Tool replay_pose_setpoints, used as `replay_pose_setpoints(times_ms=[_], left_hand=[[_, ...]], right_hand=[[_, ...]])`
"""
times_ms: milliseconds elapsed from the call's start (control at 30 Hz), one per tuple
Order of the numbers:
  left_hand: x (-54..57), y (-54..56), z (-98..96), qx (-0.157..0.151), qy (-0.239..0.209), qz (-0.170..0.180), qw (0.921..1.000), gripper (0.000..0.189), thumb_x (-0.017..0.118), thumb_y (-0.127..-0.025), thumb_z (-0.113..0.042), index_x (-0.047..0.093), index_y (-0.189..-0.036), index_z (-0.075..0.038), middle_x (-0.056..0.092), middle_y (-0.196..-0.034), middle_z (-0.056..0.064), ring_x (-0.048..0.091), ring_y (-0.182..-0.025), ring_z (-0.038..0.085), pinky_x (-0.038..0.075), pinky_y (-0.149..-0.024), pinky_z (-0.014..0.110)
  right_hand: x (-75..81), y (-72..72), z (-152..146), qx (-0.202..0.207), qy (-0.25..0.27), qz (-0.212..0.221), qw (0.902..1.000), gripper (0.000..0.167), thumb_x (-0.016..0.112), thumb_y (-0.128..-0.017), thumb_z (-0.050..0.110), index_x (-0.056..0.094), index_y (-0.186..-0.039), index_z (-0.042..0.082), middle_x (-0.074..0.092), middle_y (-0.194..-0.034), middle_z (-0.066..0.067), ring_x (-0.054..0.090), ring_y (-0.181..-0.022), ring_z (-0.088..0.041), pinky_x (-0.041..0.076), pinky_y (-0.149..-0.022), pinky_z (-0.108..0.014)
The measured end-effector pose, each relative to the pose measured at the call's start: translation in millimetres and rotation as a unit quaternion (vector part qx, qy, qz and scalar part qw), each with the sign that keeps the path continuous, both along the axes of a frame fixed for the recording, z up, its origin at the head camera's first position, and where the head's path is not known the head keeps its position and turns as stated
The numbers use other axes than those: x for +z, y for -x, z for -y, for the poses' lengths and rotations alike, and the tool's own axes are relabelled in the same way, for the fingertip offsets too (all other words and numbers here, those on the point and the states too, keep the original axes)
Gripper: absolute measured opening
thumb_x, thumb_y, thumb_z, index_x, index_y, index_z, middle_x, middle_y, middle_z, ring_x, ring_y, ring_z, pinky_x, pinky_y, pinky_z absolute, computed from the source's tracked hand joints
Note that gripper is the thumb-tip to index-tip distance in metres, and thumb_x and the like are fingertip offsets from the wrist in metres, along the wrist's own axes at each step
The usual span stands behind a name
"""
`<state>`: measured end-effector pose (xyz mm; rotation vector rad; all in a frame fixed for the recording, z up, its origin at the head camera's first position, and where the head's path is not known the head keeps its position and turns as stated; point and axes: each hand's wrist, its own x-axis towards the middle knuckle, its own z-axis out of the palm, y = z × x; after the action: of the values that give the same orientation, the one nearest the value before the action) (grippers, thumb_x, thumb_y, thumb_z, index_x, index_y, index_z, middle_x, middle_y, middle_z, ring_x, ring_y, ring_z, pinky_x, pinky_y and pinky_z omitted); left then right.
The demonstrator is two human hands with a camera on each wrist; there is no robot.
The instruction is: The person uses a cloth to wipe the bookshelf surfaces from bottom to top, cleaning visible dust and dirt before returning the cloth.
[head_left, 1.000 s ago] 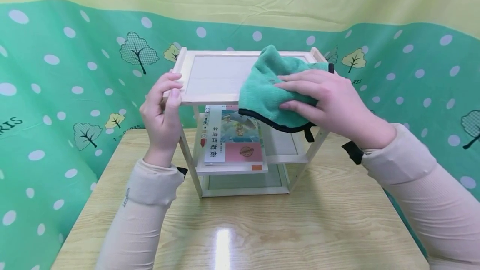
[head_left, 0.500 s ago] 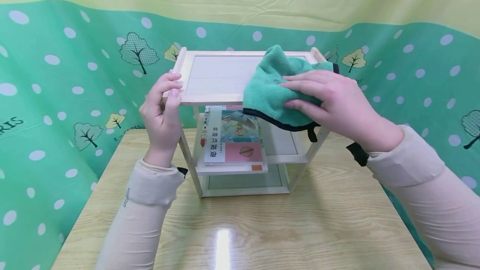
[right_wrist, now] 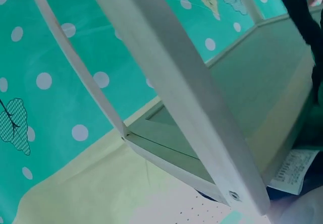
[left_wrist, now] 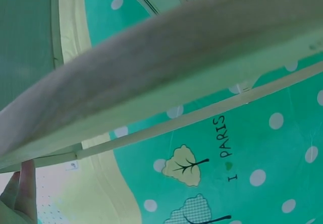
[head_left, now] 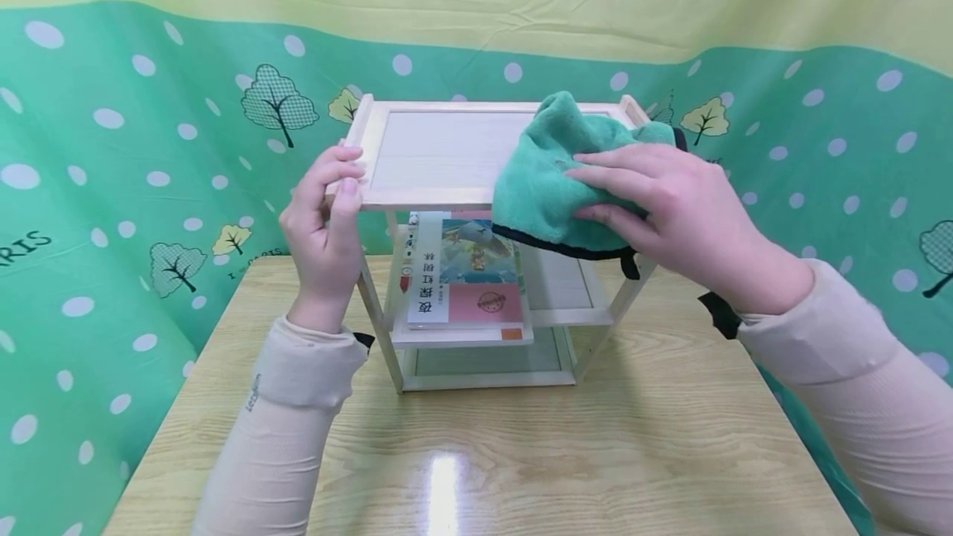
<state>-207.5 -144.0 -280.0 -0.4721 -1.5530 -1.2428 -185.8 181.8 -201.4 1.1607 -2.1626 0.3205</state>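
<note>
A small whitish wooden shelf rack (head_left: 439, 196) stands on the table. My left hand (head_left: 325, 217) grips the left edge of its top board, fingers over the side rail and thumb at the front corner. In the left wrist view, fingers (left_wrist: 26, 191) show at the lower left, against the rack's underside. My right hand (head_left: 673, 205) holds a green cloth (head_left: 547, 180) with black trim against the right part of the top board. The cloth is bunched and hangs over the front edge. In the right wrist view a white label (right_wrist: 295, 171) shows beside the hand; its fingers are hidden.
Books (head_left: 484, 304) lie on the middle shelf, left side, sticking out past its front edge. A lower shelf (head_left: 484, 358) sits beneath. The rack rests on a wood-grain table (head_left: 476, 453). Behind hangs a green and yellow curtain (head_left: 186, 106) with dots and trees.
My right hand has slid the green cloth a little to the right along the top board, baring more of it. My left hand keeps its grip on the left edge.
</note>
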Motion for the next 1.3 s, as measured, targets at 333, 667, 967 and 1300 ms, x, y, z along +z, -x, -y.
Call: replay_pose_setpoints(times_ms=[333, 667, 967, 1300], left_hand=[[-2.3, -0.4, -2.1, -0.007, -0.012, 0.016, 0.9998, 0.037, 0.051, -0.088, -0.025, 0.064, -0.096, 0.008, 0.071, -0.114, 0.016, 0.064, -0.116, 0.021, 0.053, -0.07, 0.013], [-1.7, 0.0, -4.5, -0.012, -0.02, 0.014, 0.9996, 0.037, 0.051, -0.088, -0.025, 0.063, -0.096, 0.009, 0.07, -0.114, 0.018, 0.064, -0.116, 0.021, 0.052, -0.071, 0.015], [-1.7, 1.1, -5.6, -0.018, -0.027, 0.009, 0.9994, 0.038, 0.051, -0.087, -0.026, 0.062, -0.095, 0.009, 0.069, -0.113, 0.02, 0.063, -0.118, 0.022, 0.057, -0.092, 0.026], [-2.3, 1.2, -5.6, -0.02, -0.029, 0.017, 0.9992, 0.038, 0.051, -0.087, -0.026, 0.063, -0.096, 0.009, 0.069, -0.114, 0.018, 0.062, -0.118, 0.021, 0.057, -0.091, 0.026]], right_hand=[[-11.4, 3.3, 5.4, 0.064, 0.034, -0.087, 0.9936, 0.04, 0.076, -0.078, -0.004, 0.071, -0.116, 0.005, 0.072, -0.112, -0.016, 0.066, -0.098, -0.038, 0.055, -0.087, -0.051], [-13.4, 6.5, 0.3, 0.105, 0.08, -0.082, 0.9879, 0.029, 0.061, -0.088, -0.007, 0.073, -0.112, 0.006, 0.072, -0.107, -0.016, 0.065, -0.097, -0.036, 0.051, -0.094, -0.039], [-10.2, 8.3, -3.0, 0.108, 0.106, -0.057, 0.9868, 0.029, 0.05, -0.094, 0.0, 0.074, -0.111, 0.005, 0.071, -0.106, -0.017, 0.064, -0.094, -0.033, 0.044, -0.094, -0.019], [-0.4, 8.4, -12.4, 0.09, 0.197, -0.031, 0.9758, 0.037, 0.059, -0.098, 0.034, 0.073, -0.108, 0.001, 0.071, -0.105, -0.021, 0.067, -0.106, -0.018, 0.049, -0.1, -0.016]])
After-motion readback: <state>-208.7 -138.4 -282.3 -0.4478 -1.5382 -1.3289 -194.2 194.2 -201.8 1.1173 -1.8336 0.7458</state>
